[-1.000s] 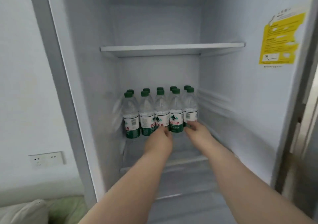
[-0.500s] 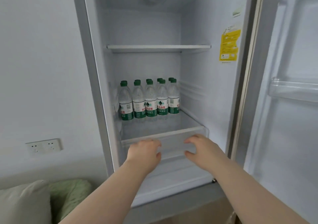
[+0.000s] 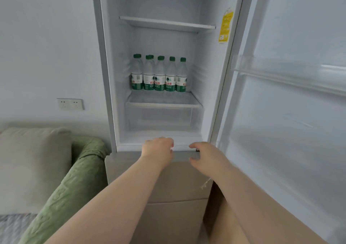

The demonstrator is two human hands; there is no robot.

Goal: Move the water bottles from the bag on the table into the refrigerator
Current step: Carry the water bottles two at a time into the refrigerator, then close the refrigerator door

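Hovering in front of the refrigerator's (image 3: 104,75) lower front edge, the left hand (image 3: 158,149) holds nothing, its fingers loosely curled downward, and the right hand (image 3: 203,156) just beside it is spread in a loose open curve, thumb and fingers apart, also holding nothing. A small gap separates the two hands, and neither touches the cabinet rim behind them. Above that rim sits a clear drawer (image 3: 159,118), closed flush under a glass shelf (image 3: 164,99). The water bottles (image 3: 159,74) stand upright in a tight cluster at the back of that shelf, green caps up, labels forward, leaving the shelf's front strip bare and a narrow margin against each side wall. A second shelf (image 3: 166,23) spans the compartment higher up, with open space beneath it over the caps. The door (image 3: 290,112) stands swung wide on the right, its clear bin rail (image 3: 288,75) jutting inward. A green sofa arm (image 3: 74,178) and pale cushion (image 3: 31,165) lie at left, close beside the cabinet's edge
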